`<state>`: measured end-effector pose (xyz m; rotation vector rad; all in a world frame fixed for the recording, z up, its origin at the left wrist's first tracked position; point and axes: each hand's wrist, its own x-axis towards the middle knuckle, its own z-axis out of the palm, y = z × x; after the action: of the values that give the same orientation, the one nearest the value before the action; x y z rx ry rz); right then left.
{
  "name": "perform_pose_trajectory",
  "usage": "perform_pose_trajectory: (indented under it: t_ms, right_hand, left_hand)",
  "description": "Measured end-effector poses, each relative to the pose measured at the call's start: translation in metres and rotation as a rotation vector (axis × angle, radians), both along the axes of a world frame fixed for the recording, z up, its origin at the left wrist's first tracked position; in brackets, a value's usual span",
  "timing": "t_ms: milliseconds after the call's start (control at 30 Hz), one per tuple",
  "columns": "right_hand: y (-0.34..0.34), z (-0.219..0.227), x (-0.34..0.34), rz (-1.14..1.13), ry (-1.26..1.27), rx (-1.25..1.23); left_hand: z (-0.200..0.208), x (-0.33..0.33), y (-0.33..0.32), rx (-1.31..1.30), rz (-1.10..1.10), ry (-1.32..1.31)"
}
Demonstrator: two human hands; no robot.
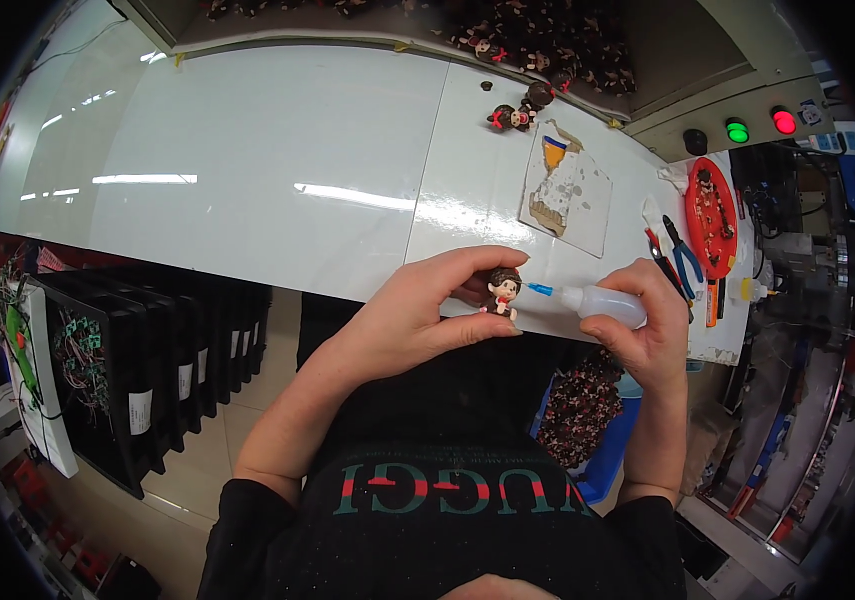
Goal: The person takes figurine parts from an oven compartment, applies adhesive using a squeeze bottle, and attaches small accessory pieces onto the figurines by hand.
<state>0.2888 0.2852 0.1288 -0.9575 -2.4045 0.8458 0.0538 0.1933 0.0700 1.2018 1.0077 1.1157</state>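
Between the thumb and fingers of my left hand (418, 312) is a small figurine (504, 290) with brown hair and a pale face. My right hand (650, 325) is wrapped round a translucent white squeeze bottle (610, 305), which lies nearly level. A blue needle tip (539, 289) on the bottle points left at the figurine's head. The thin needle ends at or very near the head; I cannot tell if it touches. Both hands are just over the near edge of the white table (348, 230).
Past my hands lies a stained board (588, 195), with loose figurines (514, 118) behind it. At the right are pliers (685, 255) and a red tray (712, 220) of small parts. A blue bin (588, 430) of parts stands below; black crates (148, 350) stand at the left.
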Motion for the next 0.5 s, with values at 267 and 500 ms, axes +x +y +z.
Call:
perform_pose_trajectory:
  t_ms: [267, 500]
  right_hand:
    - [-0.0018, -0.003, -0.0008, -0.01, 0.004, 0.008]
    - [-0.0018, -0.0026, 0.0, 0.007, 0.005, 0.045]
  left_hand:
    - [0.0032, -0.0041, -0.0018, -0.016, -0.026, -0.013]
    - [0.0053, -0.006, -0.0011, -0.03, -0.053, -0.011]
